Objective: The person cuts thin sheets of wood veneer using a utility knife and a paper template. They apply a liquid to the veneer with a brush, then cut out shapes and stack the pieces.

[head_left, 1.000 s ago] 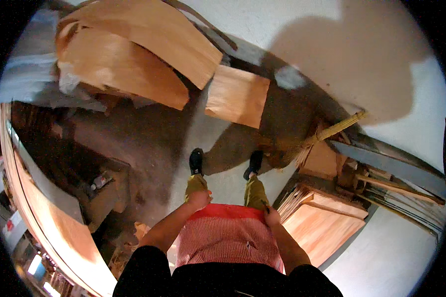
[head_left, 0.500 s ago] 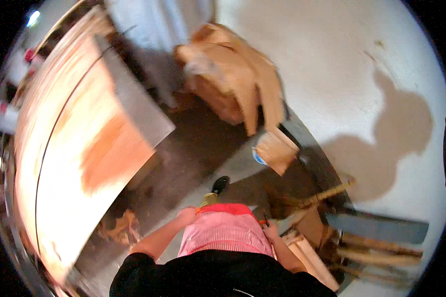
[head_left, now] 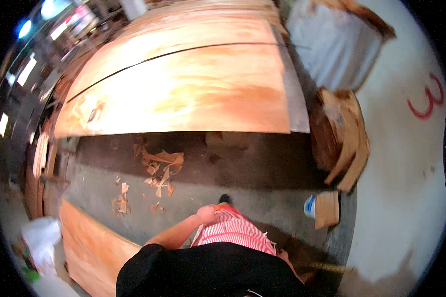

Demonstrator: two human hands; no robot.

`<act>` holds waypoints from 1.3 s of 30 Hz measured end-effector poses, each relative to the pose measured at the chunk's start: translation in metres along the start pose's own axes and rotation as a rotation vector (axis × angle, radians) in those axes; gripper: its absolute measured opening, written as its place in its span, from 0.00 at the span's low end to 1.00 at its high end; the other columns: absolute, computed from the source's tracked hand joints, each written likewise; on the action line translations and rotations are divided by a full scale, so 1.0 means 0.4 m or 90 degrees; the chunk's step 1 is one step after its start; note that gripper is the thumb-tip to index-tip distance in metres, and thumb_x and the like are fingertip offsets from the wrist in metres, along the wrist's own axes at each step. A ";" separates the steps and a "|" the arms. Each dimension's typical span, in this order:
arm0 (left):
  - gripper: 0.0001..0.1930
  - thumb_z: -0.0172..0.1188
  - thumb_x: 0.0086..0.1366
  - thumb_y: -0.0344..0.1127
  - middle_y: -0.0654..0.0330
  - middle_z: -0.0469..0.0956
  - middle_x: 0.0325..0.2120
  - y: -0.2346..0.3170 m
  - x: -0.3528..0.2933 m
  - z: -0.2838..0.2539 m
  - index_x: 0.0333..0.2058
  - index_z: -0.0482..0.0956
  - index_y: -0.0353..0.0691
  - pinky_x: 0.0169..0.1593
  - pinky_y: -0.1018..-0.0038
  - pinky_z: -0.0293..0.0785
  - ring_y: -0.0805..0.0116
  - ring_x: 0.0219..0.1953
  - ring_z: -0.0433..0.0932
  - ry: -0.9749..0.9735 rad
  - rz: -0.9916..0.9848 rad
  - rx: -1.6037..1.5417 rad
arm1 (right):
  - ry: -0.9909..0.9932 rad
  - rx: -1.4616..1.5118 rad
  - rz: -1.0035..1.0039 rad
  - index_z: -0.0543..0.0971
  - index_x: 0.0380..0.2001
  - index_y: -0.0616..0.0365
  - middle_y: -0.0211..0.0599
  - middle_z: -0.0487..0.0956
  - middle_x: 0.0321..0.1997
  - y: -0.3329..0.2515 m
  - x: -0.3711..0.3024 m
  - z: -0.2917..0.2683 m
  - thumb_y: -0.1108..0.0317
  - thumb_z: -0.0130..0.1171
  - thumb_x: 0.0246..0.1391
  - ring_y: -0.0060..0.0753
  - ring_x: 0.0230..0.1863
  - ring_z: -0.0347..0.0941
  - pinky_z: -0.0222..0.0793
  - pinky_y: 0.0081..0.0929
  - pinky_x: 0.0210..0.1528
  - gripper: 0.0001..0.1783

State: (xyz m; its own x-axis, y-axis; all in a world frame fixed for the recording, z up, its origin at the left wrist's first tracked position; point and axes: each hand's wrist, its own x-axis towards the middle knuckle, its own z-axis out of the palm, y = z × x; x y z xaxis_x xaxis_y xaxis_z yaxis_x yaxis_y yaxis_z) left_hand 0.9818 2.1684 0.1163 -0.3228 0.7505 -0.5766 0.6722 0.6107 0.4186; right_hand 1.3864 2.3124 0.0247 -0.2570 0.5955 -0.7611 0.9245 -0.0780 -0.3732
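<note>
Striped apron (head_left: 233, 228) hangs between left hand (head_left: 207, 213) and right hand (head_left: 283, 256), each grip too unclear to tell

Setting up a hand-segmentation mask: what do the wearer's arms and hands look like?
Black fabric top with short sleeves; the left one ends above a bare left forearm. The slim left hand is ungloved, with no watch, cable or marking visible. The right hand shows only partly beside the body and looks bare; finer detail is blurred.
</note>
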 end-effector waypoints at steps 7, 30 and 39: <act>0.18 0.49 0.49 0.45 0.53 0.69 0.37 -0.204 -0.042 -0.042 0.38 0.71 0.43 0.41 0.67 0.66 0.58 0.39 0.69 0.066 0.005 -0.090 | 0.000 -0.258 -0.212 0.72 0.28 0.63 0.48 0.73 0.27 -0.027 0.272 0.049 0.53 0.46 0.43 0.44 0.31 0.70 0.65 0.33 0.33 0.21; 0.16 0.51 0.52 0.42 0.55 0.74 0.29 -1.203 -0.529 -0.305 0.36 0.71 0.37 0.34 0.76 0.67 0.68 0.31 0.73 0.549 -0.416 -0.750 | -0.368 -0.272 -0.415 0.71 0.34 0.60 0.30 0.71 0.20 -1.760 0.090 0.807 0.70 0.46 0.47 0.18 0.20 0.64 0.61 0.16 0.24 0.10; 0.17 0.51 0.52 0.41 0.55 0.74 0.30 -1.570 -0.489 -0.535 0.38 0.70 0.37 0.36 0.76 0.67 0.66 0.32 0.73 0.590 -0.405 -0.736 | -0.457 -0.279 -0.526 0.72 0.34 0.60 0.34 0.74 0.25 -2.205 0.070 1.139 0.70 0.45 0.48 0.20 0.23 0.68 0.64 0.18 0.28 0.10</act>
State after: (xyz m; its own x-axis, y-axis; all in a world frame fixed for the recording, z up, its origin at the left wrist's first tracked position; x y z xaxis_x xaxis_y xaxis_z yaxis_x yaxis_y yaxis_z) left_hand 0.4803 1.6923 0.1162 -0.8993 -0.0612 -0.4331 -0.4198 0.3992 0.8151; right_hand 0.4354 2.0339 0.0909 -0.7928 -0.2613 -0.5506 0.3853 0.4852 -0.7850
